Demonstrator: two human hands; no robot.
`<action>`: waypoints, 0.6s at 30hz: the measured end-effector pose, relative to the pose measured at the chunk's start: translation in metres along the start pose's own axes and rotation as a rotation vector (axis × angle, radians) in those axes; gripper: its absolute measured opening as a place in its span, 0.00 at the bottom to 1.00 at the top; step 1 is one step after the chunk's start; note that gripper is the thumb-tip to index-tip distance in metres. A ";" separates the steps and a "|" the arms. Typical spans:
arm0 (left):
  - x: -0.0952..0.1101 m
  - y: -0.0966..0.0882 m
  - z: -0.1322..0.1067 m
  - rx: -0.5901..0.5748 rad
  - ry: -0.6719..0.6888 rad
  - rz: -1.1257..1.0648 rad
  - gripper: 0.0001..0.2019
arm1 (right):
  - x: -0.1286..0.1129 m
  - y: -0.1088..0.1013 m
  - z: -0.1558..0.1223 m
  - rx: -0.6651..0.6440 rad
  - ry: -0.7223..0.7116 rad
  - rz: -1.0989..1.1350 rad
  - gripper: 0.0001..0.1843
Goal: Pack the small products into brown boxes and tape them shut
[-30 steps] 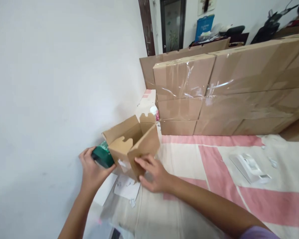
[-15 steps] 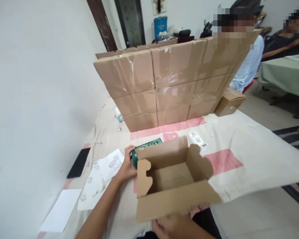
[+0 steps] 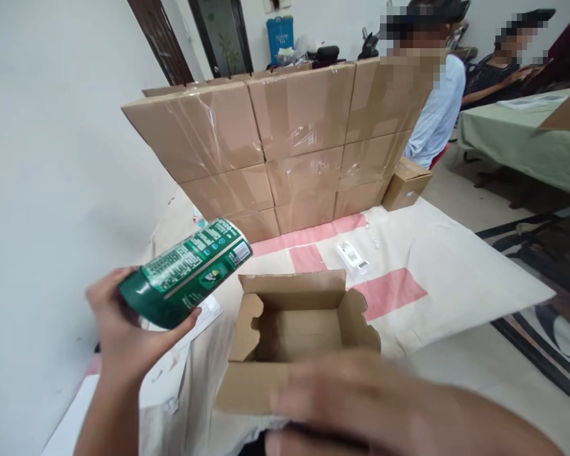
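Note:
My left hand point(image 3: 118, 329) is closed round the base of a green can-shaped container point(image 3: 186, 271) with white print, held tilted in the air to the left of an open brown cardboard box point(image 3: 289, 332). The box sits on the cloth-covered table with its flaps up and nothing visible inside. My right hand point(image 3: 361, 405) is a blur right at the box's near flap, close to the camera; its fingers cannot be made out.
A wall of taped cardboard cartons point(image 3: 285, 139) stands across the back of the pink-and-cream cloth point(image 3: 432, 272). A white tape dispenser point(image 3: 352, 258) lies behind the box. White paper sheets point(image 3: 171, 373) lie at the left. Two people sit at the back right near a green-covered table point(image 3: 517, 139).
My left hand has lifted the green container off the table and raised it to the left of the box. The box has come closer to me, and my right hand has moved over its near flap.

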State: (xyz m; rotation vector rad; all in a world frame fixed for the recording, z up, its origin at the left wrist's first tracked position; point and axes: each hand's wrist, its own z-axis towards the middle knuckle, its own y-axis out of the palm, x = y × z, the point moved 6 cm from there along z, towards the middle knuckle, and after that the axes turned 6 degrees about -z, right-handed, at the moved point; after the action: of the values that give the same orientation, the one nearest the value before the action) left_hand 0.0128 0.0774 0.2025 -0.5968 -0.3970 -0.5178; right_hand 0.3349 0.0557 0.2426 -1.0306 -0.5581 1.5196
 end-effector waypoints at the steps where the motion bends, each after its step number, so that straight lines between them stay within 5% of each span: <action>1: 0.023 -0.007 0.009 -0.020 0.047 0.036 0.56 | 0.011 -0.018 0.015 0.073 0.044 -0.111 0.28; 4: 0.088 -0.016 0.026 -0.046 0.093 0.032 0.57 | 0.040 -0.036 0.061 0.124 0.092 -0.412 0.38; 7: 0.114 -0.007 0.026 -0.126 -0.014 -0.146 0.52 | 0.059 -0.027 0.084 0.146 0.113 -0.500 0.43; 10: 0.095 0.014 0.008 -0.227 -0.213 -0.390 0.51 | 0.073 -0.021 0.077 0.211 0.227 -0.359 0.46; 15: 0.052 0.072 -0.047 -0.685 -0.531 -0.229 0.43 | 0.090 -0.018 0.043 0.301 0.551 0.080 0.49; 18: 0.052 0.081 -0.053 -0.697 -0.590 -0.247 0.29 | 0.087 -0.011 0.033 0.255 0.647 0.238 0.46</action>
State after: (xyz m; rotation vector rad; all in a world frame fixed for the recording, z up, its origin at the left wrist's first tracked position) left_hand 0.1107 0.0838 0.1533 -1.3977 -0.8677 -0.7185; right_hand 0.3170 0.1476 0.2418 -1.3307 0.2125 1.3089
